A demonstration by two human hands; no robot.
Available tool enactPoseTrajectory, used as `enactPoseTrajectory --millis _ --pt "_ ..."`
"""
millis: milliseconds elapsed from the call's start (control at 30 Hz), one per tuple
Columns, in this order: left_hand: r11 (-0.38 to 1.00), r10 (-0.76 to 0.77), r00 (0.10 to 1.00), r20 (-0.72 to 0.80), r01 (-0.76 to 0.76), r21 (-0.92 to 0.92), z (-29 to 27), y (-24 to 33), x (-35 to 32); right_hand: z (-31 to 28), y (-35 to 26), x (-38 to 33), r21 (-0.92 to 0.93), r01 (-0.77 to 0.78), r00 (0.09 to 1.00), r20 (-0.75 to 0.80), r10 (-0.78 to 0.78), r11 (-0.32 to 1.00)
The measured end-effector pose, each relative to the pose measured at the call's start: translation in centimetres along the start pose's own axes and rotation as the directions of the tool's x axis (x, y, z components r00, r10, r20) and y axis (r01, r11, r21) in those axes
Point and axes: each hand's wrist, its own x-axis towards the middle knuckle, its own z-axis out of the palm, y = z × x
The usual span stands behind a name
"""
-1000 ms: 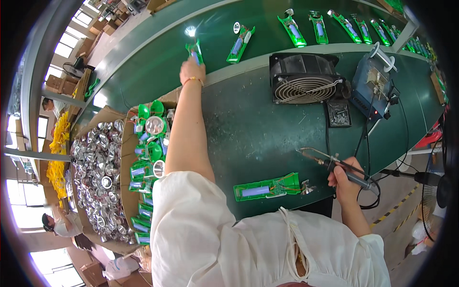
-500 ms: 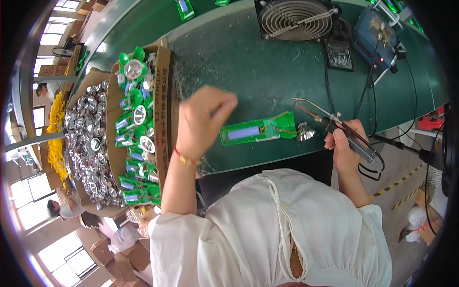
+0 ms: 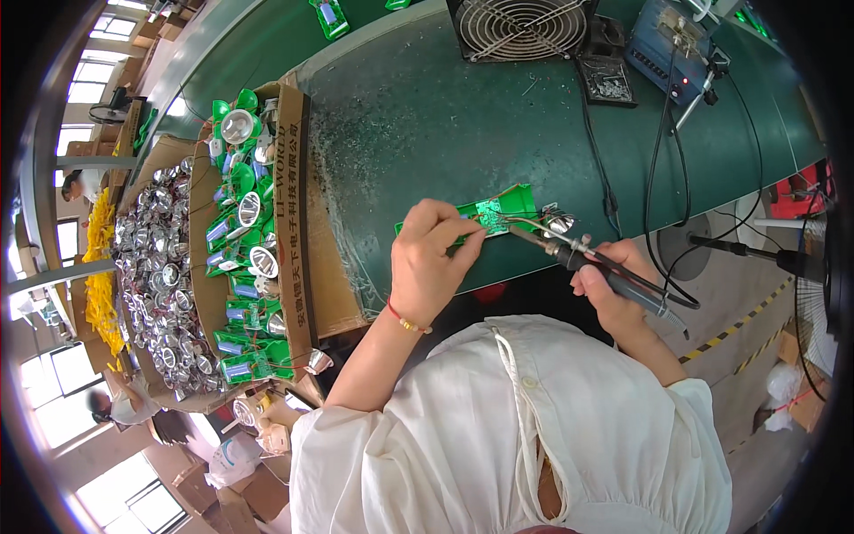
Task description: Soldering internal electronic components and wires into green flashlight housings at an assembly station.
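Note:
My right hand (image 3: 616,307) grips a soldering iron (image 3: 567,257), its tip pointing left at the circuit board (image 3: 492,214) inside a green plastic housing (image 3: 525,198). The housing lies on the green bench, and a small silver reflector (image 3: 559,221) on wires sits at its right end. Over the left part of the housing is my left hand (image 3: 431,260), thumb and fingertips pinched together beside the board. Whatever is in that pinch is too small to make out. The hand hides most of the blue-wrapped battery. Whether the iron's tip touches the board I cannot tell.
On the left stands a cardboard box (image 3: 296,222) of green housings with reflectors, next to another box full of silver reflectors (image 3: 165,276). A square fan (image 3: 525,27) and a blue soldering station (image 3: 663,53) stand at the back. Black cables (image 3: 598,151) run down the right side.
My left hand has come down and right, to the housing, its fingers now pinched at the board. The soldering iron has moved left and down, its tip now at the board.

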Motion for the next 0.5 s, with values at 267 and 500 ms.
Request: enactPoseTrajectory --millis 267,500 --pt "0.994 -0.075 0.997 -0.015 0.076 0.080 0.5 0.2 0.9 0.9 0.0 0.6 -0.073 -0.035 0.999 0.025 0.037 0.997" --pt "0.988 -0.142 0.988 0.068 0.137 0.069 0.6 0.3 1.2 1.4 0.1 0.7 -0.005 -0.077 0.997 -0.022 0.077 0.997"
